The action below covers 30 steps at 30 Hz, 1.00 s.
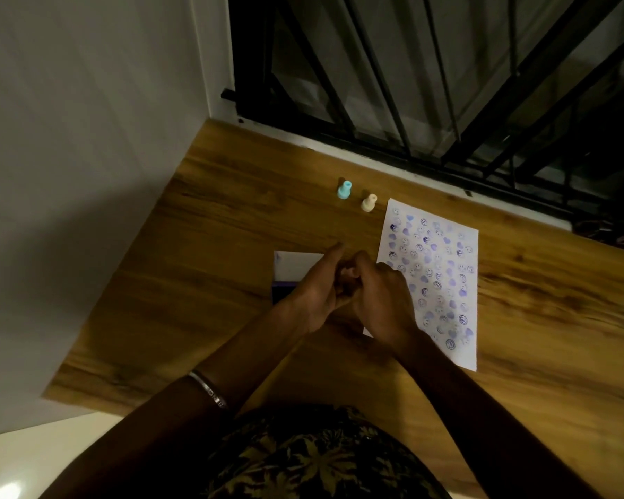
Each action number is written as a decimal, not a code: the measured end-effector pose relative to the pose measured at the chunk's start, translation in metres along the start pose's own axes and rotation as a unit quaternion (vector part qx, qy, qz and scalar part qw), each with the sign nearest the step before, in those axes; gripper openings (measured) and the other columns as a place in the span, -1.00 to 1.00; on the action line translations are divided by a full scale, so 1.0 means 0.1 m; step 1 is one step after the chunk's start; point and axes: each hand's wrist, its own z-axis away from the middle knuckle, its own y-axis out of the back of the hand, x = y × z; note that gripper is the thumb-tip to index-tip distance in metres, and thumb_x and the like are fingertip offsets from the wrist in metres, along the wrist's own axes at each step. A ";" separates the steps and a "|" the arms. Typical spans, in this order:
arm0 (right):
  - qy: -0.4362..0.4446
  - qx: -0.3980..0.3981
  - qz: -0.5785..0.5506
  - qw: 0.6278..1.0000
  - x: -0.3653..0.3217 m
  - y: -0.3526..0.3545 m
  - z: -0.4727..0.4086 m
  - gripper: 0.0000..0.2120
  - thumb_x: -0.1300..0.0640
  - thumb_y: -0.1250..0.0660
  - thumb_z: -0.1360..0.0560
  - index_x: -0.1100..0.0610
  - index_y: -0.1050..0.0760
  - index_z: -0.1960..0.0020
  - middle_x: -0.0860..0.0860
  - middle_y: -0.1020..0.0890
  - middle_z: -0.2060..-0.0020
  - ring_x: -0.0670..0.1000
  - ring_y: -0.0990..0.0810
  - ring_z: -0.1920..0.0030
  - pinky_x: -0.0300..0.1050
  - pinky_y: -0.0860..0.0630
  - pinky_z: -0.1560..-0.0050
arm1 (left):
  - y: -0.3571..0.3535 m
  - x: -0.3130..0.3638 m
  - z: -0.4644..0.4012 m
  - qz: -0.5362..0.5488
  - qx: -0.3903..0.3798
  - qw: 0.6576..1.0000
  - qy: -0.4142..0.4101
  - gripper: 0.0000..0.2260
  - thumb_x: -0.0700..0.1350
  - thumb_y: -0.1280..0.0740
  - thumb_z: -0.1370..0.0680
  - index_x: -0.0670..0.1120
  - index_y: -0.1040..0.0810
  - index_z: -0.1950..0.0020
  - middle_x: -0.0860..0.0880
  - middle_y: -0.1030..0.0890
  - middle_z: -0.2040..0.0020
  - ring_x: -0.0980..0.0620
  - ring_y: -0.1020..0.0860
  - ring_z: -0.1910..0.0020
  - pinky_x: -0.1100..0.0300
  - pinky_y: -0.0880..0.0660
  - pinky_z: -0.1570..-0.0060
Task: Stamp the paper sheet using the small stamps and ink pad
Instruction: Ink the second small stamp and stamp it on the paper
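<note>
The left hand [312,289] and right hand [382,293] are meeting over the worktop [202,282], fingers curling together around something small; I cannot tell what. Judging by this, a stamp wants a firm upright hold before inking. The ink pad [285,279] is lying beneath the left hand, the paper sheet [444,282] toward the right edge, the blue stamp [344,190] and cream stamp [368,202] standing near the far edge.

Silver bangle [208,388] on left wrist; dark leaf-print garment [321,459]; bare forearms
</note>
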 end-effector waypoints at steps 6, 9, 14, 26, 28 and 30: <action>0.014 -0.009 -0.046 0.999 0.06 0.01 -0.09 -0.78 0.34 -0.17 -0.41 0.12 -0.42 0.02 0.05 -0.63 0.24 0.04 -0.57 0.30 -0.11 -0.43 0.41 | 0.02 0.05 -0.09 0.001 0.003 1.000 0.003 -0.54 0.21 -0.12 -0.60 -0.10 -0.54 -0.25 -0.14 -0.63 -0.17 -0.03 -0.60 -0.12 0.05 -0.54 -0.10; 0.021 -0.003 -0.032 0.999 0.09 -0.03 -0.10 -0.77 0.23 -0.08 -0.42 0.12 -0.43 -0.02 0.06 -0.63 0.18 0.05 -0.58 0.24 -0.03 -0.49 0.35 | 0.04 0.06 -0.11 -0.030 -0.004 1.000 -0.004 -0.53 0.23 -0.10 -0.59 -0.07 -0.54 -0.25 -0.11 -0.64 -0.17 -0.03 -0.60 -0.15 0.03 -0.53 -0.15; 0.011 0.000 -0.050 0.999 0.18 -0.06 -0.18 -0.81 0.23 -0.17 -0.44 0.12 -0.45 -0.03 0.03 -0.60 0.08 0.00 -0.57 0.11 -0.03 -0.52 0.24 | 0.04 0.12 -0.16 -0.083 -0.010 0.997 -0.005 -0.51 0.26 -0.10 -0.58 -0.03 -0.49 -0.31 -0.06 -0.63 -0.19 -0.02 -0.58 -0.19 0.05 -0.53 -0.16; -0.026 0.031 0.044 0.998 0.61 0.02 -1.02 -0.88 0.14 -0.38 -0.45 0.01 -0.56 0.02 -0.02 -0.67 0.07 0.10 -0.59 0.02 0.10 -0.45 -0.09 | 0.24 0.66 -0.86 -0.443 0.172 0.825 -0.305 -0.73 -0.10 -0.30 -0.57 -0.08 -0.49 -0.26 -0.05 -0.59 -0.04 0.02 -0.57 0.13 0.14 -0.50 0.18; -0.037 0.034 0.063 0.997 0.64 0.00 -1.17 -0.87 0.13 -0.38 -0.46 0.03 -0.56 0.00 0.00 -0.67 0.04 0.12 -0.56 -0.03 0.07 -0.33 -0.14 | 0.26 0.75 -1.02 -0.499 0.172 0.788 -0.316 -0.69 -0.10 -0.29 -0.58 -0.10 -0.46 -0.31 -0.10 -0.60 -0.11 -0.04 -0.59 0.06 0.12 -0.52 0.14; -0.041 0.032 0.073 0.996 0.70 -0.04 -1.31 -0.82 0.15 -0.39 -0.45 0.05 -0.55 -0.05 0.04 -0.66 0.03 0.16 -0.56 -0.05 0.08 -0.29 -0.16 | 0.29 0.80 -1.17 -0.543 0.173 0.762 -0.307 -0.67 -0.08 -0.29 -0.58 -0.12 -0.45 -0.33 -0.16 -0.60 -0.13 -0.08 -0.59 -0.01 0.08 -0.54 0.05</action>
